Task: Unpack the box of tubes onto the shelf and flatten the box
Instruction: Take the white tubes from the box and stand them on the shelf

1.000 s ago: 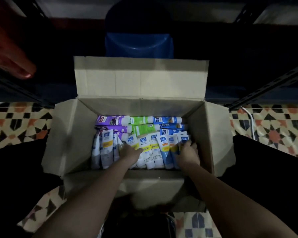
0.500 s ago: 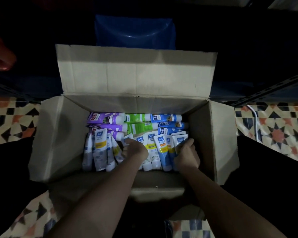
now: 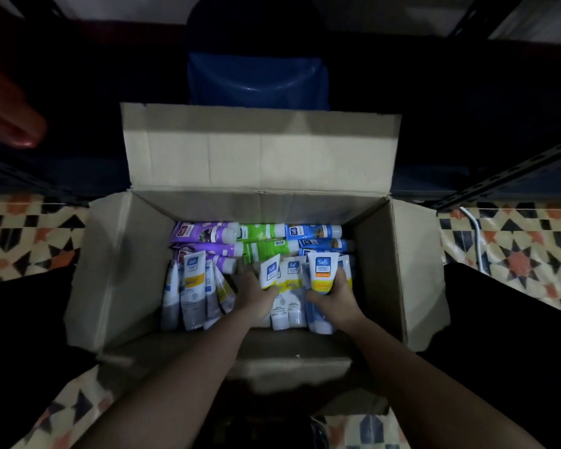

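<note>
Gripping white-and-yellow plastic tubes at centre frame inside the open brown cardboard box [image 3: 117, 273]: left hand [image 3: 256, 294] is holding one tube [image 3: 269, 272], right hand [image 3: 332, 298] another [image 3: 321, 273].

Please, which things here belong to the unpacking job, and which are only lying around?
Job: cardboard box; white tube in left hand; white tube with orange band in right hand; purple, green, blue tubes; shelf frame.

Lying about: blue plastic chair; white cable; patterned floor.

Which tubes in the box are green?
The two green tubes lying sideways in the back row of the box, between the purple tubes and blue tubes.
</note>
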